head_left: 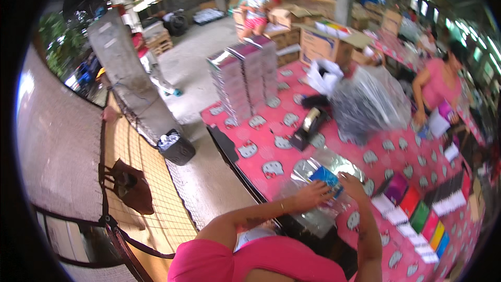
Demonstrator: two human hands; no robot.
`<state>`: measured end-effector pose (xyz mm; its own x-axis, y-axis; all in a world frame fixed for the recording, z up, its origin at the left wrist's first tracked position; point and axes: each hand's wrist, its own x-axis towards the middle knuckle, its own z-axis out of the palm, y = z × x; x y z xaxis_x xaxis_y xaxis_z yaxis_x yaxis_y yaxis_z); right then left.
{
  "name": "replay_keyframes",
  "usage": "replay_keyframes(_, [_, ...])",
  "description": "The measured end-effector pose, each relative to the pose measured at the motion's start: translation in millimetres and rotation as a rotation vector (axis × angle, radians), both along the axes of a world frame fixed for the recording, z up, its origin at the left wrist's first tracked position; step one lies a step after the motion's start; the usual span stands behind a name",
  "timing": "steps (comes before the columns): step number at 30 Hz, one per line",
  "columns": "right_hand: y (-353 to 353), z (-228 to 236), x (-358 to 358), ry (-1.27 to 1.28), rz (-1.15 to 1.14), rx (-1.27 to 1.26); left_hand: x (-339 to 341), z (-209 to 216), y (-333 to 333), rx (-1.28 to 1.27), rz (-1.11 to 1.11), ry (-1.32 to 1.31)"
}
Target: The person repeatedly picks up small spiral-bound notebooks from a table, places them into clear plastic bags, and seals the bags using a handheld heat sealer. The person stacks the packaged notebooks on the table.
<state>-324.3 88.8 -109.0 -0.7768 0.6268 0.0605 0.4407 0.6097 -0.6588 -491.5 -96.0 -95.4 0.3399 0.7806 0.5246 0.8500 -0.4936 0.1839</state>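
Observation:
A blue notebook (325, 177) lies among shiny clear plastic bags (342, 162) at the near edge of the table, in front of me. My left hand (313, 196) rests on its near left side, fingers stretched out over the plastic. At the right edge of the notebook is my right hand (353, 185), its fingers bent and closed at the corner. Whether they pinch the notebook itself or only the plastic around it is hard to see. To the right, several spiral notebooks with coloured covers (419, 214) lie in an overlapping row.
A pink patterned cloth covers the table (248, 150). Tall notebook stacks (242, 81) stand at its far left. A large plastic bundle (370, 102), a white bag (323, 77) and a dark roll-shaped object (309, 128) lie beyond my hands. A person in pink (441, 86) handles notebooks at right.

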Motion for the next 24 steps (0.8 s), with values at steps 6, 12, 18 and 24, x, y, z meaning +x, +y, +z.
replay_keyframes(6, [14.8, 64.6, 26.8, 0.062, -0.077, -0.979, -22.8, 30.4, -6.6, -0.512, 0.209, -0.92])
replay_keyframes(12, [-62.7, 101.9, -8.8, 0.207, 0.089, 0.118, -63.5, -36.2, 16.7, -0.437, 0.122, -1.264])
replay_keyframes(18, [-87.1, 133.3, -26.4, 0.222, 0.092, 0.482, -116.4, 1.0, 46.6, -0.014, 0.654, -0.66])
replay_keyframes(24, [-94.6, 158.6, -53.9, 0.098, 0.105, 0.308, -201.1, 7.6, 91.3, -0.515, 0.701, -1.086])
